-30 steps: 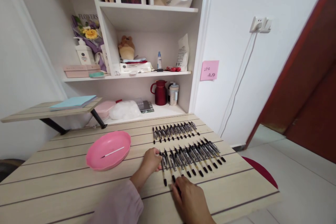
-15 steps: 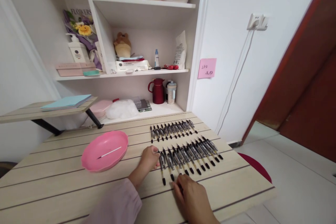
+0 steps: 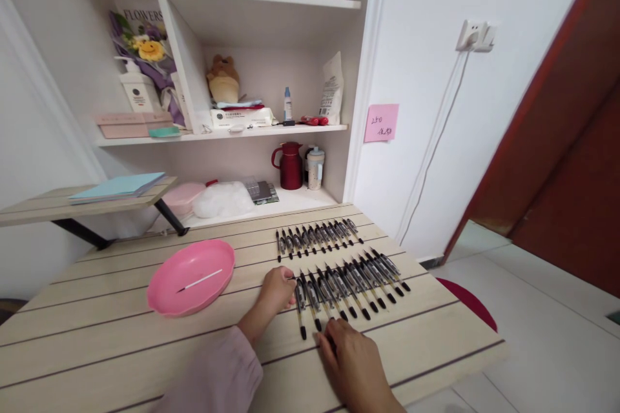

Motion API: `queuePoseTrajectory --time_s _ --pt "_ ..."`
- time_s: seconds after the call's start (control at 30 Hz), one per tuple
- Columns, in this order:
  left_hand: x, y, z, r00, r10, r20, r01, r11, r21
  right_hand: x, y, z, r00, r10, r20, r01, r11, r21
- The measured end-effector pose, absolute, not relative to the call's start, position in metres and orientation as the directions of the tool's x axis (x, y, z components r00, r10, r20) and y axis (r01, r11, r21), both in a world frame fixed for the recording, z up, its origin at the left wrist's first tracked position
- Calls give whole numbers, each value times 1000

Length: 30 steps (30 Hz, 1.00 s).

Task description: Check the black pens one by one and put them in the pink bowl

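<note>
Two rows of black pens lie on the slatted wooden table (image 3: 121, 348). The near row (image 3: 353, 284) holds several pens side by side, the far row (image 3: 314, 239) several more. My left hand (image 3: 277, 289) rests curled against the left end of the near row, fingertips touching the leftmost pens. My right hand (image 3: 351, 361) lies at the near tips of those pens, fingers bent down onto them. Neither hand has a pen lifted. A pink sleeve covers my left forearm.
A pink dish (image 3: 191, 276) with a thin white stick in it sits left of the pens. Behind the table stand shelves with a red jug (image 3: 290, 166), bottles and boxes. A small raised side table (image 3: 72, 201) is at the left. The table's right edge drops to a tiled floor.
The view has drifted slightly; both hands stay at the left end of the near pen row, with the right hand shifted a little along the pen tips.
</note>
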<state>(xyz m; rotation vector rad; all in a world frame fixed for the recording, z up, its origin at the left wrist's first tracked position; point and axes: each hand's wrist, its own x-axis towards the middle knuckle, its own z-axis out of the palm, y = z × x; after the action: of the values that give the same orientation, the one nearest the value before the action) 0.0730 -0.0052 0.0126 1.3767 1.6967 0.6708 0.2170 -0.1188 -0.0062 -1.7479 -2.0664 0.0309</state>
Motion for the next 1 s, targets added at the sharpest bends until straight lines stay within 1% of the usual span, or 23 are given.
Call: queuePoseTrajectory --time_s 0.17,0.33,0.57,0.7,0.83,1.0 --pt "74 -6 13 -52 962 -268 521 255 814 217 -119 -7 -102 948 301 931 197 -306" --pt "72 -4 13 -51 963 -266 527 252 812 218 -121 -7 -97 941 325 927 205 -315" --pt "69 -5 14 -46 965 -260 515 246 821 216 -122 -7 -158 920 359 920 269 -285" --pt "67 -11 11 -42 966 -257 508 242 827 216 -121 -8 -165 919 358 915 277 -292" --pt "63 -21 11 -18 971 -237 500 215 839 217 -121 -10 -188 916 356 905 302 -299" --pt "55 -35 18 21 982 -186 493 151 857 219 -120 -11 -217 895 389 898 339 -279"
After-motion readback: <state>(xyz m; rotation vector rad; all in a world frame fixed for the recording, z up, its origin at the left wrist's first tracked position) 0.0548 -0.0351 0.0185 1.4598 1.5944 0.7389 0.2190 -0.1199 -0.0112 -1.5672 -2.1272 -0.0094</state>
